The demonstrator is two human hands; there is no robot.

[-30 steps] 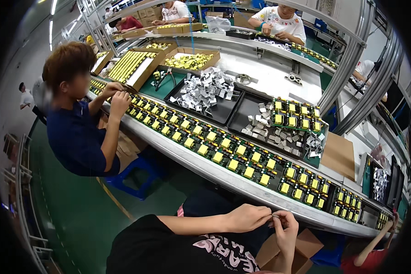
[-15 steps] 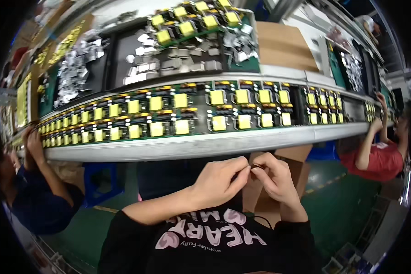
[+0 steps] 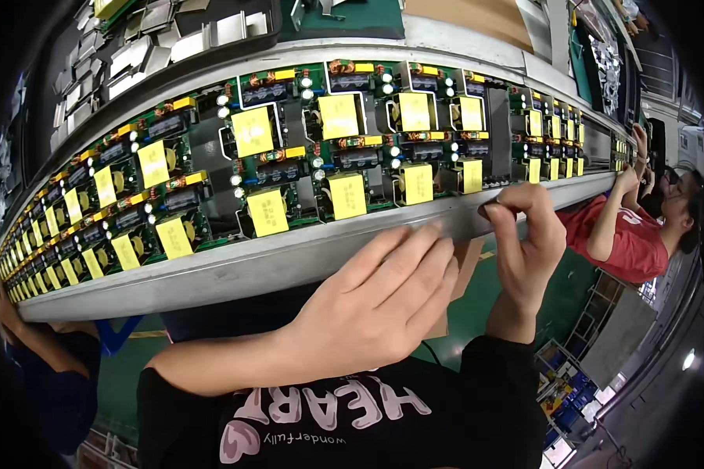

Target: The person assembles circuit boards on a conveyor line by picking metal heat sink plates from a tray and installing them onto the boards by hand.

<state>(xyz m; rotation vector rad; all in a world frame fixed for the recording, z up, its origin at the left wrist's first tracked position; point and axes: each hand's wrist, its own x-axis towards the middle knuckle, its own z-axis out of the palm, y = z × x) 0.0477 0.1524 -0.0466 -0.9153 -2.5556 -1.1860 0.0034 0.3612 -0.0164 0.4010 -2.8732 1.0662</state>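
My left hand (image 3: 387, 293) is stretched flat in front of the near metal rail (image 3: 235, 280), its fingers extended and holding nothing visible. To its right, my right hand (image 3: 528, 242) pinches thumb and forefinger together at the rail's edge. A small dark bit shows at those fingertips, too small to name. Just beyond the rail stand two rows of green circuit boards (image 3: 289, 176), each carrying a yellow block-shaped transformer (image 3: 267, 211), dark capacitors and copper coils. The yellow transformer (image 3: 469, 177) of one near-row board is closest to my right fingertips.
Behind the line, a black tray (image 3: 250, 43) holds loose silvery metal plates (image 3: 137, 56). A brown cardboard sheet (image 3: 473, 19) lies at the far side. One co-worker in a red shirt (image 3: 630, 238) works at the right; another person's forearm (image 3: 43, 336) reaches in at the left.
My hands, earlier together in front of my chest, have parted and moved forward to the rail. My left fingers have straightened. The view has swung closer to the boards.
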